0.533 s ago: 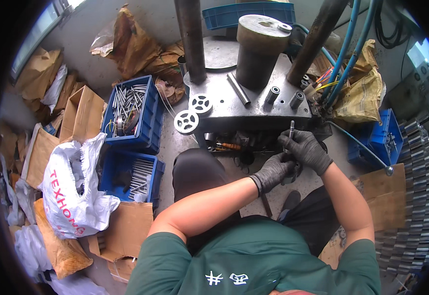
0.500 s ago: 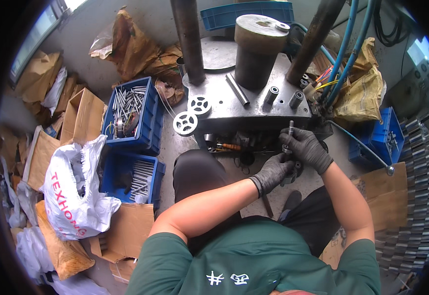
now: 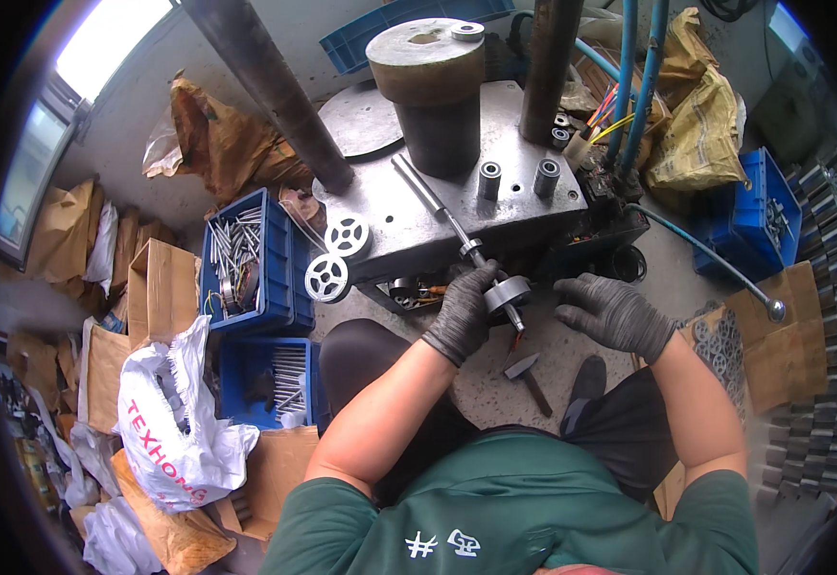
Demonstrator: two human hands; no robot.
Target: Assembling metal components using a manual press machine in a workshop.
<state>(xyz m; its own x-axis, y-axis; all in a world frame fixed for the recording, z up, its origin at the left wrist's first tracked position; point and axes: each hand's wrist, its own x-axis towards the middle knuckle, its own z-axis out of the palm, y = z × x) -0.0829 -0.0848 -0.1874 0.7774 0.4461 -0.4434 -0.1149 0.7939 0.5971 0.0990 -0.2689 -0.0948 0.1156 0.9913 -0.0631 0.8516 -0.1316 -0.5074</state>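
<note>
My left hand (image 3: 465, 309), in a dark grey glove, is closed round a metal shaft (image 3: 455, 230) that slants from upper left to lower right. A bearing ring (image 3: 472, 246) sits on the shaft above the hand, and a thick round metal disc (image 3: 508, 294) below it. The shaft's upper end meets, in this view, the lower end of a steel tube (image 3: 418, 184) lying on the machine table (image 3: 390, 240); I cannot tell whether they touch. To the right of the disc my right hand (image 3: 618, 311), gloved too, is open with nothing in it.
Two bearing stacks (image 3: 547, 178) stand near the table's front edge, beside a thick column (image 3: 438, 115). A hammer (image 3: 532, 381) lies on the floor between my feet. Blue crates (image 3: 270, 383) with metal rods are at left; stacked metal parts (image 3: 821, 355) line the right.
My hands have come apart: the right has let go and moved away. The left now holds the shaft slanted, further left, with its upper end near the tube. The whole view has shifted.
</note>
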